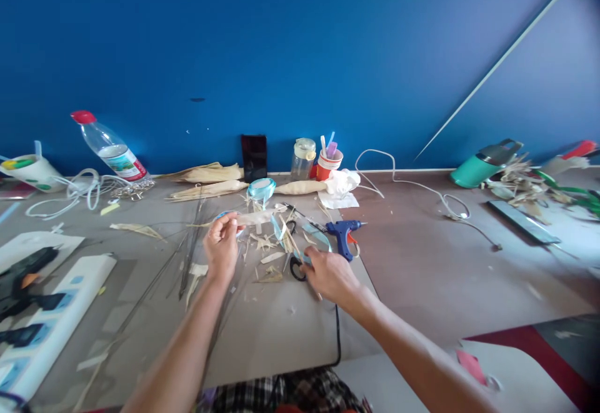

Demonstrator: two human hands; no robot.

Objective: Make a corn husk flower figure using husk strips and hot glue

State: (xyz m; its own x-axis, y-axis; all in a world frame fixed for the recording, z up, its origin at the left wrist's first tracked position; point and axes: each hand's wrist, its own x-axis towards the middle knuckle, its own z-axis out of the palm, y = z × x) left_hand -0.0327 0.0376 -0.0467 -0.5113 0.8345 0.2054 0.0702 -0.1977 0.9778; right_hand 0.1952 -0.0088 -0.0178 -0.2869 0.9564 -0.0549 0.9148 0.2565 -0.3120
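Observation:
My left hand (222,244) is closed in a pinch on one end of a pale, thin strip of dried corn husk (253,218). The strip points right, above the table. My right hand (330,275) has curled fingers at the black-handled scissors (297,268), gripping near a handle loop; the palm hides part of them. Husk scraps (269,244) and light-blue ribbon pieces lie between the hands. Just beyond my right hand lies a blue hot glue gun (344,237). A roll of light-blue ribbon (261,189) stands farther back.
Husk bundles (206,189), a black phone (254,157), a clear bottle (304,158) and a red paper cup (329,164) line the blue wall. At left are a power strip (60,319) and a tilted water bottle (112,150). A white cable (422,189) crosses the right side.

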